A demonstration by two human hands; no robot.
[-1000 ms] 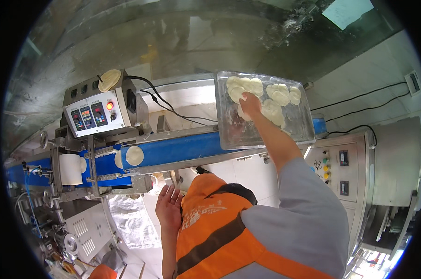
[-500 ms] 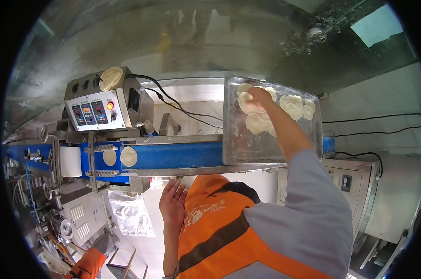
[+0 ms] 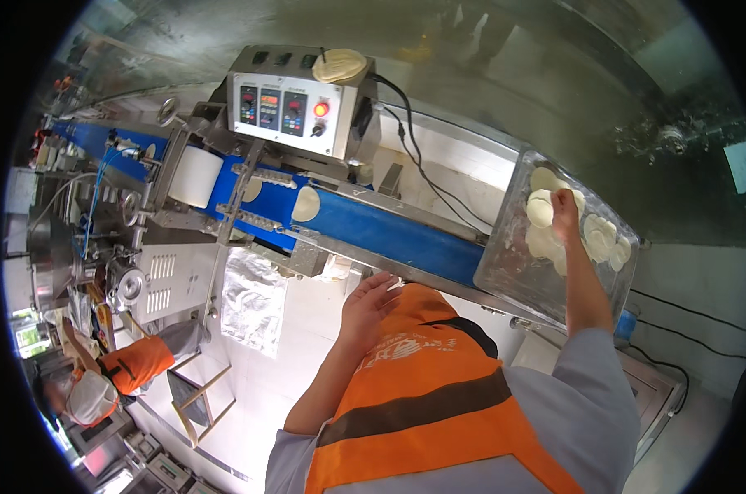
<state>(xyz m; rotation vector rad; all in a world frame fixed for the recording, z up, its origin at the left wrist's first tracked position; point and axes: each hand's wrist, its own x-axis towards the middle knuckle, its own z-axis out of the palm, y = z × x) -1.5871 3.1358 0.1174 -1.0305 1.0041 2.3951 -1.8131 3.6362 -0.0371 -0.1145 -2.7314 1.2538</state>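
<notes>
My right hand (image 3: 565,216) reaches into a clear plastic tray (image 3: 505,284) at the right end of the conveyor. Its fingers are closed at a pale round dough wrapper (image 3: 540,211), near the tray's far left part; the fingertips are partly hidden. Overlapping piles of dough wrappers (image 3: 599,236) lie just right of and below that hand. My left hand (image 3: 369,306) hangs in front of the belt's near rail, fingers stretched out and holding nothing. On the blue conveyor belt (image 3: 389,226) one dough round (image 3: 306,204) lies flat, with another (image 3: 252,191) partly under the guide frame.
Behind the belt stands a control box (image 3: 290,107) with a lit red button, a dough piece (image 3: 340,66) on top. A white roller (image 3: 196,177) spans the belt at left. Black cables (image 3: 414,140) run behind. A person in an orange apron (image 3: 138,362) is at lower left.
The view has swung, so belt and tray appear slanted and the other person shows more. My right hand stays over the wrappers in the tray; my left hand remains beside the belt.
</notes>
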